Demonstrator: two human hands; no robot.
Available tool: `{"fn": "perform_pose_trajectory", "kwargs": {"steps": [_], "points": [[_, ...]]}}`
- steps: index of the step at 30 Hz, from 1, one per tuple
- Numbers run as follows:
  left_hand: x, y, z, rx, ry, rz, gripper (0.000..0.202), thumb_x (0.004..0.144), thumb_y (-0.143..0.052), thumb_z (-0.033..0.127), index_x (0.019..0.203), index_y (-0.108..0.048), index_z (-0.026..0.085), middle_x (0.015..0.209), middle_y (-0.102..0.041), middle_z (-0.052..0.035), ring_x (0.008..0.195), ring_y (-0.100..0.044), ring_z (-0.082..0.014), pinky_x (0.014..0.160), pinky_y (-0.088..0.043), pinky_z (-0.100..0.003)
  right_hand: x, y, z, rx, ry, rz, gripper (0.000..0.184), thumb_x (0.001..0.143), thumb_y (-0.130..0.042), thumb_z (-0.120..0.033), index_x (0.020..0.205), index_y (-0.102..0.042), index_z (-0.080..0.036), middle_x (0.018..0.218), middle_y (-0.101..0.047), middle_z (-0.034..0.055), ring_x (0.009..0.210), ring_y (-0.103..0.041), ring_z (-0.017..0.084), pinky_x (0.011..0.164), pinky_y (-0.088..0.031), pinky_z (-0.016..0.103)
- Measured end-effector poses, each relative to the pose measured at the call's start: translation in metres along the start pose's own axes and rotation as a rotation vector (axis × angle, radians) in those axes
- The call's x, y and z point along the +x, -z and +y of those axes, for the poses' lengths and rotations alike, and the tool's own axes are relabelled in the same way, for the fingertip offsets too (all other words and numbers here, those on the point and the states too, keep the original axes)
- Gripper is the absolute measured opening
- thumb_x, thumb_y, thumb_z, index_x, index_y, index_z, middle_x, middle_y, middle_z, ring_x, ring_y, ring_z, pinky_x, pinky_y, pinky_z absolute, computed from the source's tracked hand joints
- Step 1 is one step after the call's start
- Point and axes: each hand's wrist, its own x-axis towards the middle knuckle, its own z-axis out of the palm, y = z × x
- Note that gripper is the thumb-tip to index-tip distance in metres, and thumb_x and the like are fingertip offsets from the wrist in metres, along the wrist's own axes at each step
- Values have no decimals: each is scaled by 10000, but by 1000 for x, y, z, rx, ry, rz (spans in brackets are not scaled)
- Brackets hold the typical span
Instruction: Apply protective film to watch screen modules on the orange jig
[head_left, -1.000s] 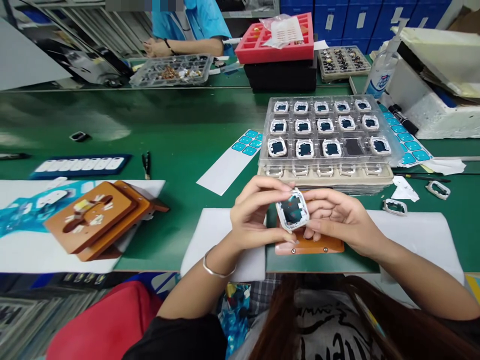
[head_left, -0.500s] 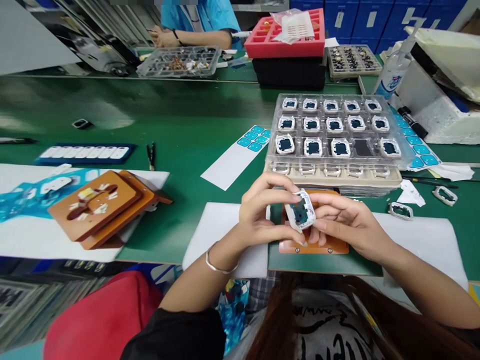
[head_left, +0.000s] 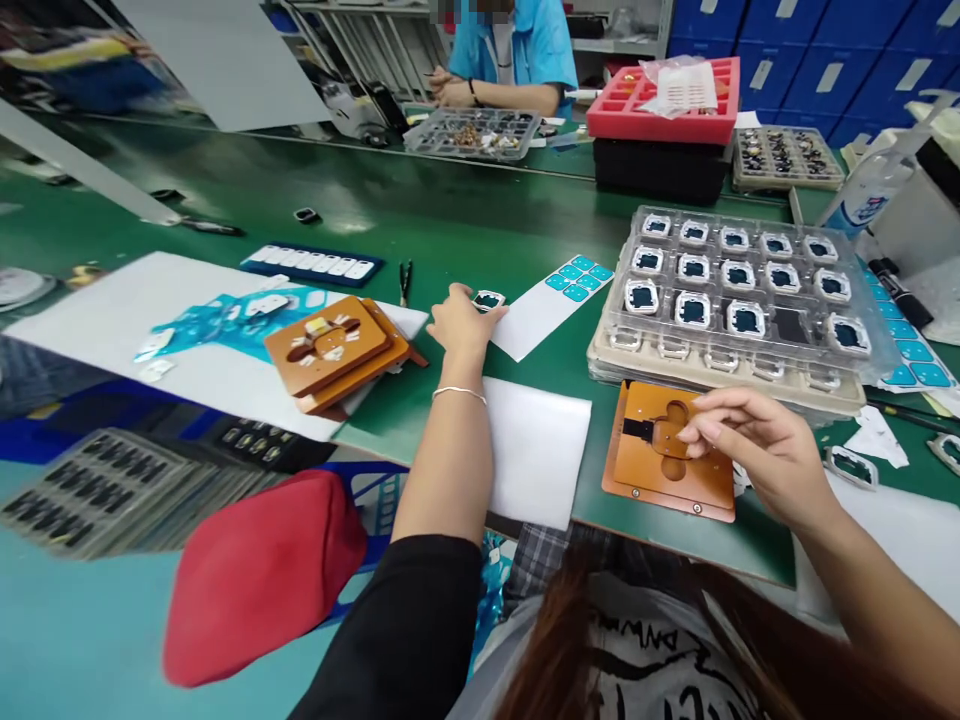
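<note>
At the middle of the table, my left hand point(head_left: 463, 328) reaches out with its thumb and fingers around a white watch case point(head_left: 490, 299) with a dark inside. The case is at the table surface, beside a sheet of blue stickers point(head_left: 579, 278). My right hand point(head_left: 765, 450) hovers over the right part of an orange fixture plate point(head_left: 667, 470), its fingers loosely curled and nothing visible in them. The plate has a rounded recess and a black strip. Behind it stands a clear tray point(head_left: 750, 225) of similar white cases, with one compartment holding none.
To the left, an orange block fixture point(head_left: 330, 345) leans near a blue holder of white pieces point(head_left: 311, 262) and tweezers point(head_left: 405, 282). Loose white frames point(head_left: 851, 466) lie at right. A red compartment box point(head_left: 664, 120) and a person in blue point(head_left: 517, 60) are across the table.
My left hand has carried the watch case from above the fixture plate leftward and down to the table. My right hand has let go of it and stays near the plate. The view has turned left.
</note>
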Motion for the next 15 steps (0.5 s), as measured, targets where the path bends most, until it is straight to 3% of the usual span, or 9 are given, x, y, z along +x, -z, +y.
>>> {"fn": "perform_pose_trajectory", "kwargs": {"steps": [3,6,10,13,15], "points": [[1,0,-2,26,-14,-42,582,778,-719,546,1189,-625,144,1372,-554,-234,1308,-493,-426,1048,-443,-565,0,0,-1,-25,8,3,177,868,-756,-393,940,-729,-234,786,-782,36,646,-730,145,638,-644,264],[5,-2,-2,44,-70,-120,604,771,-676,633,1188,-675,197,1404,-522,-221,1321,-458,-458,1067,-391,-621,1,0,-3,-26,17,7,141,862,-764,-370,904,-737,-239,773,-781,34,638,-729,146,620,-640,256],[11,-5,-2,57,-136,-210,818,768,-675,611,1495,-436,323,1515,-427,-192,1380,-380,-481,1068,-358,-654,3,0,-4,-30,28,-9,125,860,-766,-355,895,-740,-238,763,-779,33,636,-727,145,608,-633,247],[11,-3,-3,102,-192,-282,860,804,-624,589,1563,-296,352,1586,-342,-162,1414,-332,-470,1073,-357,-643,2,0,-2,-32,42,-40,93,877,-751,-333,911,-742,-248,778,-782,27,663,-734,135,631,-627,228],[8,-2,-2,139,-222,-320,792,840,-565,584,1555,-320,348,1605,-318,-146,1430,-310,-458,1089,-346,-634,1,0,-1,-37,50,-60,77,888,-738,-322,917,-742,-251,783,-782,24,676,-736,136,643,-625,232]]}}
